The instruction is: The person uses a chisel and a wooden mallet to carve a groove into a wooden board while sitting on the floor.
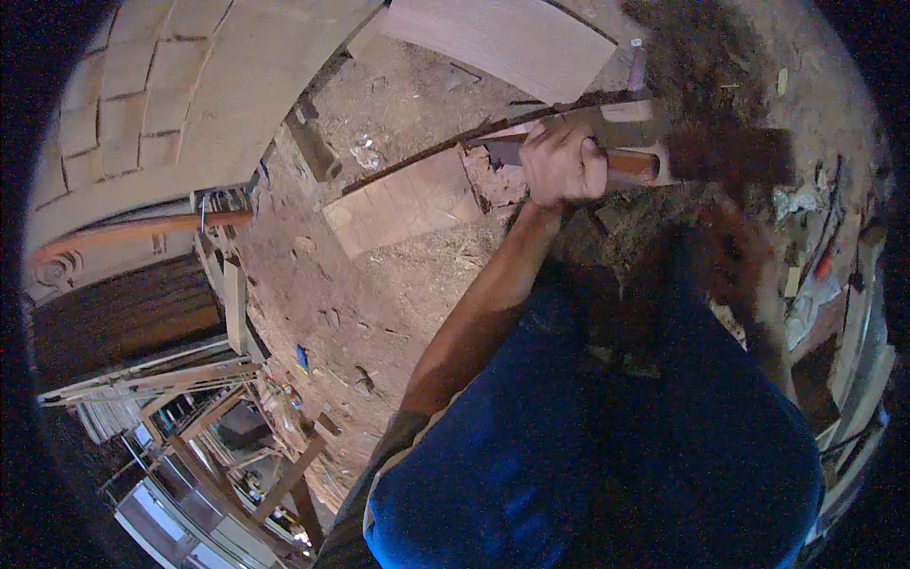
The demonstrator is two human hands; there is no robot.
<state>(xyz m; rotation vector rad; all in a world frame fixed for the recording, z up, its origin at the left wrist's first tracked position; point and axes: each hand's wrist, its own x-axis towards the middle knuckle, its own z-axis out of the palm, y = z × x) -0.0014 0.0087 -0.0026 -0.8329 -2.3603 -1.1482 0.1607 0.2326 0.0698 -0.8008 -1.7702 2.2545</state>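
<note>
From here I see the left hand (566, 163) clenched around the tool (633, 167), seemingly to steady its blade by the chipped patch (493, 180) of the board (403, 204), which extends leftward, beyond my knees. The right hand (739, 242) blurs in shadow, right; I cannot tell its grip.

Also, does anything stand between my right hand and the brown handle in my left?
Nothing visible stands between the right hand and the brown handle, whose end pokes out of the left hand, though it's too dark there to be sure.
</note>
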